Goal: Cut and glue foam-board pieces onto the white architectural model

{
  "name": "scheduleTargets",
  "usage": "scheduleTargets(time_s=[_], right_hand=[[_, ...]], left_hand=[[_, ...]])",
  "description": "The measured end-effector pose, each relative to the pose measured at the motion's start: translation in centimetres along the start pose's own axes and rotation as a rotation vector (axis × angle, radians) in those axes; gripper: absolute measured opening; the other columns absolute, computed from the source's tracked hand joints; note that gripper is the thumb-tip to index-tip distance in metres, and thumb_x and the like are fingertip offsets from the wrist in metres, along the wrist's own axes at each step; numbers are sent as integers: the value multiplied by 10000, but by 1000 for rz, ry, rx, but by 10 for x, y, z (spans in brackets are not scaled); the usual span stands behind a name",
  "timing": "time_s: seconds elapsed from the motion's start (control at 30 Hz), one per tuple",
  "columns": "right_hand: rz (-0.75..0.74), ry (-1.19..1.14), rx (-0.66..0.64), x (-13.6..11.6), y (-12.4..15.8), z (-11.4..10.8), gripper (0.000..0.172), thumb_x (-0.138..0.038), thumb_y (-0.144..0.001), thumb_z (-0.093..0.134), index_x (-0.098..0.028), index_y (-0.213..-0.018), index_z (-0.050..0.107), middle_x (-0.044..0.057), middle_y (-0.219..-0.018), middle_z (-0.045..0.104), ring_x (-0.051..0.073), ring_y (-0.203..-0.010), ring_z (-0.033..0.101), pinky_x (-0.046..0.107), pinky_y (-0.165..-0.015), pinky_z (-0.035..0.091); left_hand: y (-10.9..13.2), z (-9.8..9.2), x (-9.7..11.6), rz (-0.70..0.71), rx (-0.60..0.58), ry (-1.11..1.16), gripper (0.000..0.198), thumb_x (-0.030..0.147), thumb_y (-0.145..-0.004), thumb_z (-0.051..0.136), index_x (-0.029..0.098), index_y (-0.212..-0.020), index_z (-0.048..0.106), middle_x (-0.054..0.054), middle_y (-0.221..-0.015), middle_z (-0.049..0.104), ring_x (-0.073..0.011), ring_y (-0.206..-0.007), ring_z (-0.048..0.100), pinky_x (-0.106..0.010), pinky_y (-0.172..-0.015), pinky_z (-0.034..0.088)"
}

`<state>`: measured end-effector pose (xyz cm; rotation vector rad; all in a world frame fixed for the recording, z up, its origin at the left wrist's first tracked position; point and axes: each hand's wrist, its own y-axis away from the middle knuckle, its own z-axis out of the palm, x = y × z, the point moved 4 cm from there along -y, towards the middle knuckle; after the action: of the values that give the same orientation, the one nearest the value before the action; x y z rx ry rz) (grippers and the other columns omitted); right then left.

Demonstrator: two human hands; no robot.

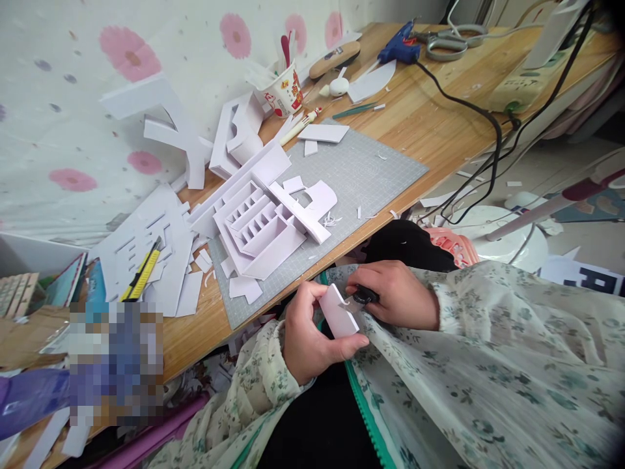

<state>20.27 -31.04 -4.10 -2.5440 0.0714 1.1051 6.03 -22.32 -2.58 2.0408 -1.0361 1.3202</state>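
My left hand (307, 335) is closed on a small white foam-board piece (338, 312), held over my lap just below the desk edge. My right hand (398, 293) is closed on a dark-handled craft knife (364, 298) whose blade tip touches the top edge of that piece. On the grey cutting mat (371, 172) in front of me lies a white foam-board model (258, 221) with many small compartments, with cut scraps around it.
A yellow utility knife (143, 272) lies on white board sheets at left. A paper cup (286, 91) of tools, a blue glue gun (400, 47), scissors (446, 40) and a power strip (525, 81) with black cables sit at the far end of the wooden desk (430, 117).
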Motion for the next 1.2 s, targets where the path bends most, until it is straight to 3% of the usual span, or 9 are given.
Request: scheduleTargets(time_s=[0.57,0.97,1.2], right_hand=[[21,31,29,3,0,1,108,-148,-754,547,-187,-816,628,10,-737,669,140,-662,601,225,-611,389],[62,25,18,7,-1,4,168,-105,-718,551,-179,-845,633,18,-775,690,154,-696,625,236,-640,415],[225,-3,-29,21,0,9,112,-148,-778,564,-191,-852,636,29,-833,703,157,-746,643,246,-681,439]], left_hand=[[3,3,1,-4,-42,25,635,558,-524,818,198,-937,496,-4,-830,493,-146,-703,507,-263,-602,430],[4,5,-2,8,-70,26,667,590,-488,820,200,-925,502,-12,-820,509,-161,-712,526,-283,-618,458],[4,7,-2,81,-77,-16,732,647,-419,808,196,-928,537,-22,-805,540,-177,-718,524,-312,-673,452]])
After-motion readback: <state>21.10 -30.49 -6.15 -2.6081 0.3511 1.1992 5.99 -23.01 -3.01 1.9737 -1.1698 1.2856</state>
